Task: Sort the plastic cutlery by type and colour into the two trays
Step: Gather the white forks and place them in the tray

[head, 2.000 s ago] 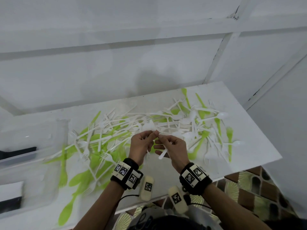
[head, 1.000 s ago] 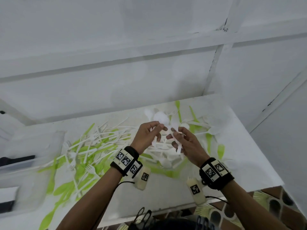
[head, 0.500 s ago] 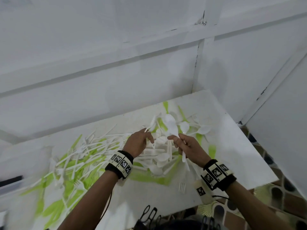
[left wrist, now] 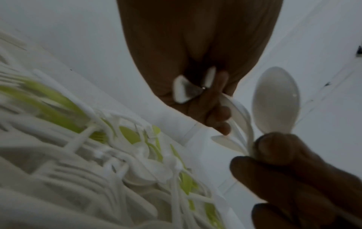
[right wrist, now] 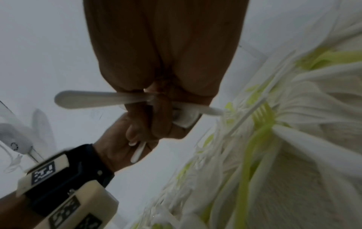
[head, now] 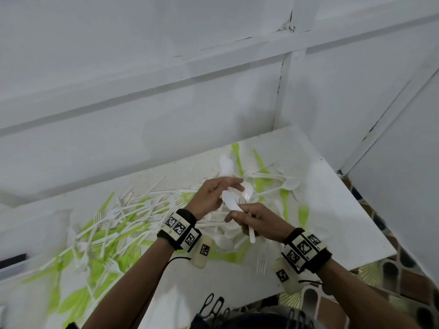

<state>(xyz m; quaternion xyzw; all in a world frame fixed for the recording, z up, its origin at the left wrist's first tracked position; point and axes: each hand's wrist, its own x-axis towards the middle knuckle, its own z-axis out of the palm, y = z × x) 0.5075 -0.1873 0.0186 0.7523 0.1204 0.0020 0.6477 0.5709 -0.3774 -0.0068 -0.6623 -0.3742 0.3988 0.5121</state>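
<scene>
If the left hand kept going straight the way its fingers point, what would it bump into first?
Most likely the white spoons held between both hands: the left hand points up and right at them, and the right hand pinches their handles. Past them lies the cutlery pile on the table, though depth is unclear.

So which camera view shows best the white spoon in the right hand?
The head view: the white spoon shows whole there, bowl up and handle down, pinched in the right hand. The left wrist view gives only the bowl, large and sharp. The right wrist view shows just the handle sticking out sideways.
</scene>
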